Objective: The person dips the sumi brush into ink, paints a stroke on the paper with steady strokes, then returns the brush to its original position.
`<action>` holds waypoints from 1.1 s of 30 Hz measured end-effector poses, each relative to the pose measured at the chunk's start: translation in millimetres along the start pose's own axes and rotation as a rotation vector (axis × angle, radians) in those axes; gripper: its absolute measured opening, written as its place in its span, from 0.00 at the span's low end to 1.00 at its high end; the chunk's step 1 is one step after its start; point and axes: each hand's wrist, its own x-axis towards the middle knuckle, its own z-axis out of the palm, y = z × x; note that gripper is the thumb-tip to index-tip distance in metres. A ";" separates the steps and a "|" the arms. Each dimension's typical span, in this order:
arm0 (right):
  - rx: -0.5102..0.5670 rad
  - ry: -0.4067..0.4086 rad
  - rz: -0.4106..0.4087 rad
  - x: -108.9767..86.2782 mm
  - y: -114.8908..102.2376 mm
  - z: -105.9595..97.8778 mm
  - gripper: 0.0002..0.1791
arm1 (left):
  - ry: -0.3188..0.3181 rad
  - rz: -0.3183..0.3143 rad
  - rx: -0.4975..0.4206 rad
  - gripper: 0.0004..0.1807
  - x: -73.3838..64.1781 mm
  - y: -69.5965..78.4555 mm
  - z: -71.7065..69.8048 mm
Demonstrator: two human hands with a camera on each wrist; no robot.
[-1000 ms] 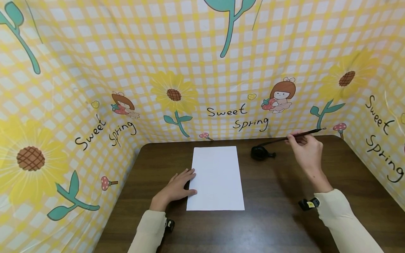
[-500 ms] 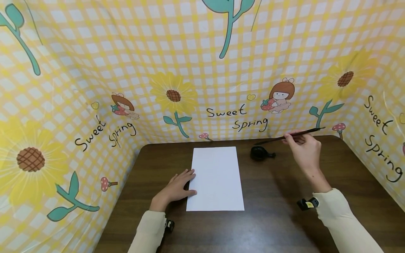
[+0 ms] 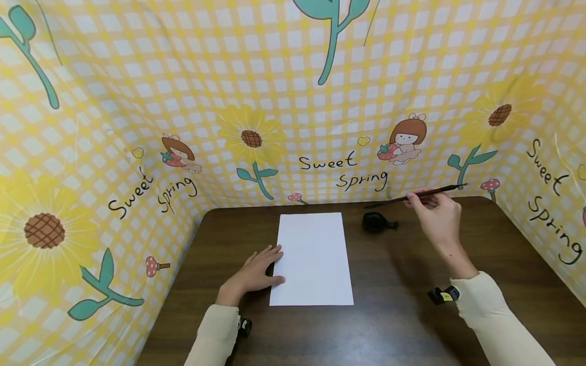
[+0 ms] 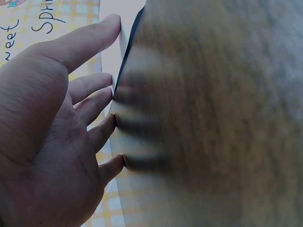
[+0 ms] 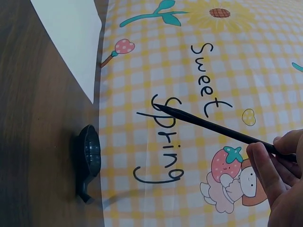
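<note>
My right hand (image 3: 437, 216) pinches a dark writing brush (image 3: 389, 202) by its handle, well back from the tip. The brush lies nearly level in the air, black pointed tip to the left, above the far side of a small black ink dish (image 3: 374, 222). In the right wrist view the dish (image 5: 89, 153) shows a hollow bowl and a short stem, apart from the brush tip (image 5: 163, 108). My left hand (image 3: 254, 272) rests spread at the left edge of a blank white sheet of paper (image 3: 313, 259), thumb and fingertips on it.
Everything lies on a dark brown wooden table (image 3: 366, 330). A yellow checked cloth (image 3: 293, 101) printed with flowers and lettering rises as a wall behind the table and along both sides. Each wrist carries a small black camera (image 3: 443, 295).
My right hand has moved slightly left with the brush, and the tip has come away from the dish's far rim. My left hand and the paper have stayed put.
</note>
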 end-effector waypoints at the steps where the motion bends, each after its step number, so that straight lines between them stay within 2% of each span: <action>1: 0.004 -0.003 -0.002 0.0 -0.8 0.3 0.07 | 0.000 0.000 0.001 0.43 0.0 0.3 -0.1; 21: 0.092 -0.056 -0.024 -9.8 -16.7 21.1 0.06 | -0.002 -0.001 0.011 0.43 1.8 0.1 0.5; 33: 0.199 -0.089 -0.036 -16.9 -21.9 38.3 0.06 | -0.002 -0.003 0.007 0.43 0.6 0.1 0.8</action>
